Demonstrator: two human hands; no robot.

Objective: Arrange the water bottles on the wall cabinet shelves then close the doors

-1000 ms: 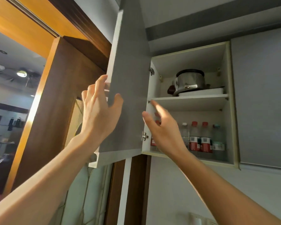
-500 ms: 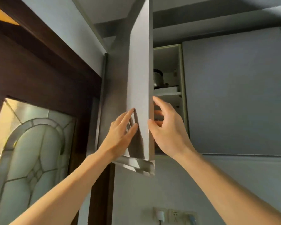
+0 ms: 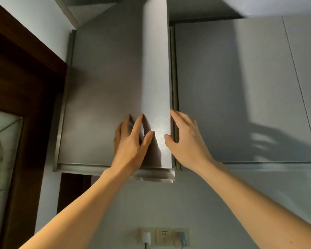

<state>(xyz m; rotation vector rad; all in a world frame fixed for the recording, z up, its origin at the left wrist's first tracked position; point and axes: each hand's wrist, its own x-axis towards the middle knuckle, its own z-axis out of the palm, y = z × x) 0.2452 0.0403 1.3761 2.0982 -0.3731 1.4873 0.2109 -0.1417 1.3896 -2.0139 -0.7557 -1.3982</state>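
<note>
Grey laminate meets straight, spread fingertips (image 3: 141, 117): the left hand (image 3: 131, 144) lies flat against the left cabinet door (image 3: 104, 90), low and near its free edge. The right hand (image 3: 185, 141), fingers loosely extended, holds nothing and touches that edge at a thin dark gap beside the closed right door (image 3: 241, 90). No bottles are visible. Wall sockets (image 3: 163, 237) sit below.

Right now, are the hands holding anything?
No. The left hand presses flat on the cabinet door; the right hand touches its free edge.
</note>
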